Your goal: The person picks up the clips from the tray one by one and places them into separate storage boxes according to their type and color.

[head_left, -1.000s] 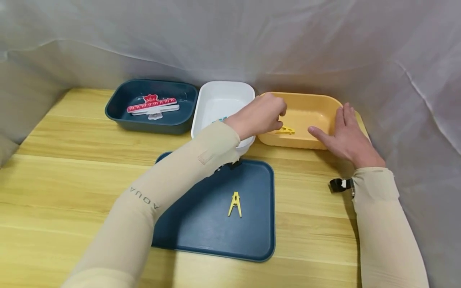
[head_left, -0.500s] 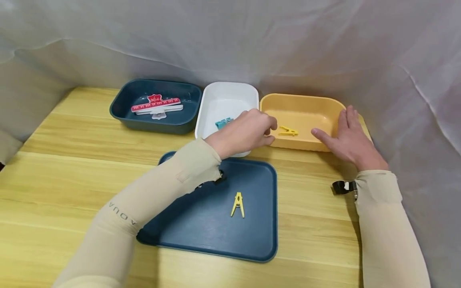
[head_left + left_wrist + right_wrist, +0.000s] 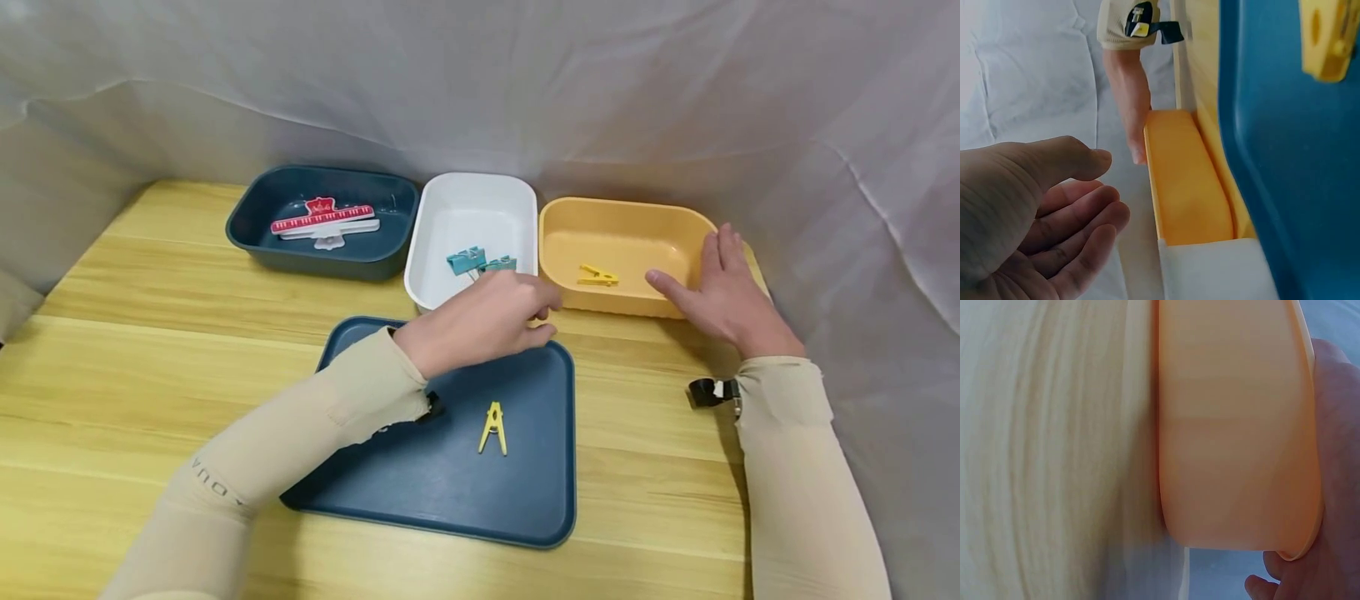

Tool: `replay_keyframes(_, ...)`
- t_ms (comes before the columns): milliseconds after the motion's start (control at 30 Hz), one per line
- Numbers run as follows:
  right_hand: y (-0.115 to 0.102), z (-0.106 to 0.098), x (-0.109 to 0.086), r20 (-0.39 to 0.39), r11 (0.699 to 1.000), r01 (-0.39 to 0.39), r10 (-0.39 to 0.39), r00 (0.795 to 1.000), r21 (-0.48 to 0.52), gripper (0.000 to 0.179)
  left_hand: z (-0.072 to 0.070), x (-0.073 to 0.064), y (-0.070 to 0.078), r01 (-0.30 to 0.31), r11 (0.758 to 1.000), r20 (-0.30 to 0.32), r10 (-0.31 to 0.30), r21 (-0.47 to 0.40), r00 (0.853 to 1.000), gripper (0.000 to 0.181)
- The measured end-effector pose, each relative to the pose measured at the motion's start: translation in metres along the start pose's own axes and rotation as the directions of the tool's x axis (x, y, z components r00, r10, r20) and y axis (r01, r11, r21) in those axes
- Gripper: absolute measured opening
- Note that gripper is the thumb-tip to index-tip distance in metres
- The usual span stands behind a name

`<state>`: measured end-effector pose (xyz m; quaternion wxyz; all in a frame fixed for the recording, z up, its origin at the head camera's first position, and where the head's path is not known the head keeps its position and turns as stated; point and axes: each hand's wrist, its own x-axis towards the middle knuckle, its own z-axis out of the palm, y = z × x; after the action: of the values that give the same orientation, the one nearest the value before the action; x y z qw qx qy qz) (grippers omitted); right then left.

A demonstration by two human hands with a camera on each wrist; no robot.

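My left hand [image 3: 483, 321] hovers over the far edge of the dark blue tray [image 3: 420, 500], just in front of the white bin [image 3: 471, 212]. Its fingers are loosely bent with nothing between them, as the left wrist view also shows. On the tray lies a yellow clothespin [image 3: 492, 429], legs toward me. Another yellow clothespin [image 3: 598, 276] lies inside the yellow bin [image 3: 637, 218]. My right hand [image 3: 731, 296] rests against that bin's right end, fingers straight and thumb over the rim; in the right wrist view the hand [image 3: 1335, 462] lies along the rim.
Teal binder clips [image 3: 467, 260] lie in the white bin. To its left, a dark blue bin [image 3: 330, 265] holds a red clip [image 3: 322, 218] and a white clip [image 3: 330, 229]. The bins stand in a row along a grey cloth wall [image 3: 480, 83] on the wooden table [image 3: 150, 375].
My left hand has drawn back from the yellow bin, leftward and toward me, uncovering its clothespin and the teal binder clips. The right hand stays at the yellow bin.
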<state>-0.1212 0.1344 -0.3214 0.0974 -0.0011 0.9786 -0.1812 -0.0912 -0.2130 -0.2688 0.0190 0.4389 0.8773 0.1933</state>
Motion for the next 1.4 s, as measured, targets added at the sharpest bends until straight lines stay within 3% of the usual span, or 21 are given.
replay_keyframes(300,-0.002,0.001,0.002,0.010,1.000,-0.006,0.006,1.000,-0.009,0.114,0.012,-0.019,-0.006,0.023,0.999,0.065,-0.019,-0.050,0.998,0.030)
replay_keyframes(467,-0.004,0.000,0.002,0.017,1.000,-0.008,0.008,1.000,-0.005,0.114,0.016,-0.029,-0.013,-0.022,0.995,0.118,0.034,-0.100,0.992,0.029)
replay_keyframes(900,-0.004,0.000,0.004,0.011,1.000,-0.009,0.010,1.000,-0.012,0.113,0.022,-0.046,-0.016,-0.131,0.980,0.293,0.171,-0.150,0.941,0.031)
replay_keyframes(1400,-0.003,-0.001,0.002,0.016,0.999,-0.036,0.036,0.999,-0.015,0.112,0.028,-0.054,-0.027,-0.157,0.959,0.308,0.227,-0.237,0.924,0.034)
